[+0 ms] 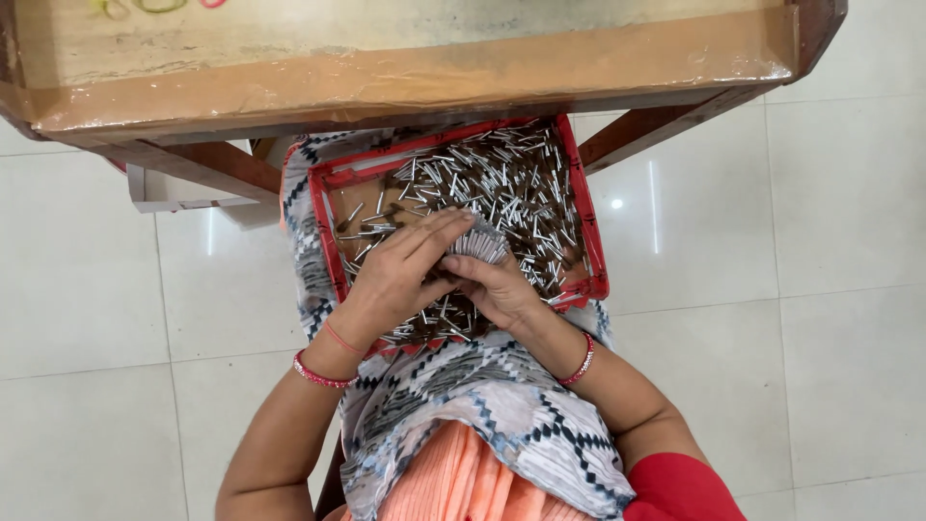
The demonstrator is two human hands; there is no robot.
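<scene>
Item 1 — red-rimmed tray [590,253], shallow, resting on our lap on a patterned grey-white cloth [502,400]; we take it as the ref. point for all below. It sits tucked partly under the front edge of a wooden table [415,82], prob. so both hands reach it without stretching.

Item 2 — loose small silver pins or thin metal rods [511,178], many, scattered over the tray floor, densest toward the far and right side of tray; exact kind too small to tell.

Item 3 — bunch of the same rods [479,241], gathered side by side, ends aligned, at approx. tray centre.

Item 4 — left hand [400,275], over the near-left part of tray, fingers flat and together, laid across the bunch — we judge this steadies and evens the ends.

Item 5 — right hand [497,289], near-centre of tray, closed around the bunch from below, thumb pressing on top.

Misc.: red bangles [323,378] on both wrists, near edge of tray; white cardboard box [159,188] left of tray under the table; pale tiled floor [849,289] right of tray.
</scene>
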